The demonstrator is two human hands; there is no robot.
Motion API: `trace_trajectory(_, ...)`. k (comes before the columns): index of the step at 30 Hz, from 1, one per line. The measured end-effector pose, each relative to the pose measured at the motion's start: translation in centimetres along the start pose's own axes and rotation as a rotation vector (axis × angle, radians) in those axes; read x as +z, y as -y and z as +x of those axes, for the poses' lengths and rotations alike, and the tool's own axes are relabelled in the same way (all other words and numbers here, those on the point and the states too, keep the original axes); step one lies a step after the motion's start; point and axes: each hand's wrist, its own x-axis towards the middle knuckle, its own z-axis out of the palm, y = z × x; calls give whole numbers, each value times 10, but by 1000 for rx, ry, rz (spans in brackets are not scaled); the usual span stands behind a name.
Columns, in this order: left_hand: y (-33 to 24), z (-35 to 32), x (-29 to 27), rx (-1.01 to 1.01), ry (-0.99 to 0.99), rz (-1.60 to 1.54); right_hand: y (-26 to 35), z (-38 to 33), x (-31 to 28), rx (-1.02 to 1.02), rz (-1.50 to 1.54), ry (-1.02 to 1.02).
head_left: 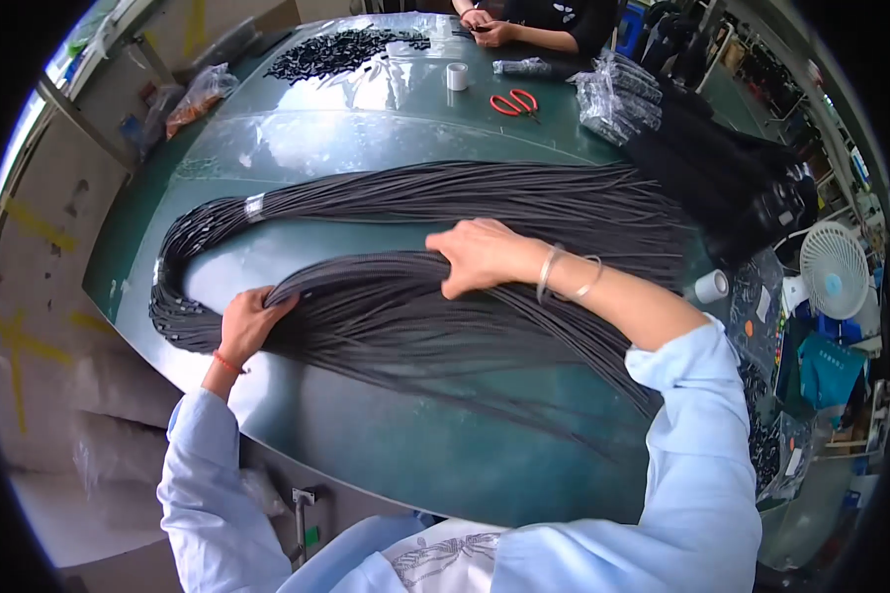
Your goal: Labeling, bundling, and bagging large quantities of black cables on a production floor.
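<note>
Nearest the camera, two light-blue sleeves (702, 465) come up from the lower edge onto a dark green tabletop (415, 445).

Left hand (249, 321): red string at the wrist, fingers clenched around the near bundle of black cords (415, 311) close to its looped end, at the tabletop's left edge.

Right hand (485, 255): silver bangles at the wrist, palm down on top of the same bundle further right, fingers (457, 282) curled over and gripping the cords. Between the two hands the cords run tight together; right of the right hand they fan out loose across the tabletop toward the right sleeve.

Just beyond, a second bundle of black cords (445, 198) lies along the tabletop, tied with a pale band (255, 207) near its left end. Its left end bends round toward the near bundle's looped end.

Right of that, a white roll of tape (710, 286) sits at the tabletop's edge, with a small white fan (834, 269) past it.

Further back: clear plastic sheet (366, 138) over the tabletop, red-handled scissors (514, 103), another white roll of tape (457, 76), bagged black parts (618, 99) stacked at the right.

Far end: a pile of small black pieces (341, 49), and another person's hands (485, 28) at the tabletop's far edge.
</note>
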Motion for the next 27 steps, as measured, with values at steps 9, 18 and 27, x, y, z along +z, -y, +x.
trace_trajectory(9, -13, 11, -11, 9, 142, 221, -37, -59, -11, 31, -52, -44)
trace_trajectory(18, -18, 11, -19, 376, 216, 178, -37, -115, -79, 390, -96, 226)
trace_trajectory(27, -3, 38, -15, 44, 389, -25, -1, -65, -199, 374, -178, 217)
